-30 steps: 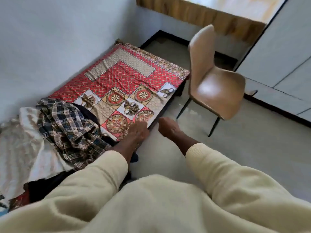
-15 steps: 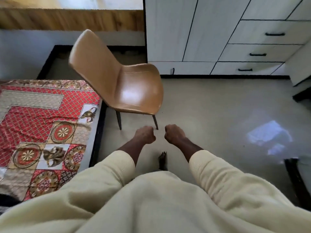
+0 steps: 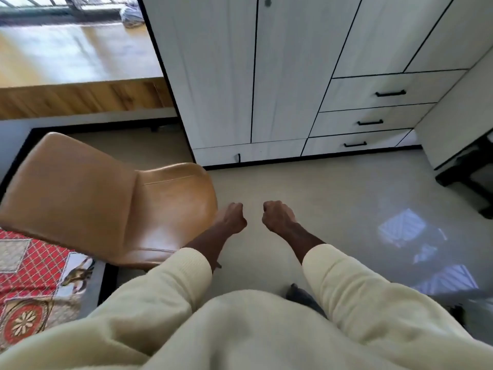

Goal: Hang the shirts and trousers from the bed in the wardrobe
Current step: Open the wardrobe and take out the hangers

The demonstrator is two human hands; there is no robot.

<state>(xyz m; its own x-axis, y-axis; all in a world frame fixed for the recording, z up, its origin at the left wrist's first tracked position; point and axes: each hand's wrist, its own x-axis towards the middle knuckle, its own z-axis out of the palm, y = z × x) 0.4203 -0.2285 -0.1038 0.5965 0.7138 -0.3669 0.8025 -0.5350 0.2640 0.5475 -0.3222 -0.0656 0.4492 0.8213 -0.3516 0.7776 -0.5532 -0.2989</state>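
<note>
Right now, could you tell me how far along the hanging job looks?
Nothing looks done: the wardrobe doors are closed and no hung clothes show. In hand: nothing; the left hand and right hand are curled, empty fists over the floor. Left: fetching the clothes from the bed, opening the doors and hanging everything.

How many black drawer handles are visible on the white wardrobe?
3, stacked on the drawers at the wardrobe's right: top handle, middle handle, bottom handle. A small dark pull sits on the low panel; others may be out of view.
</note>
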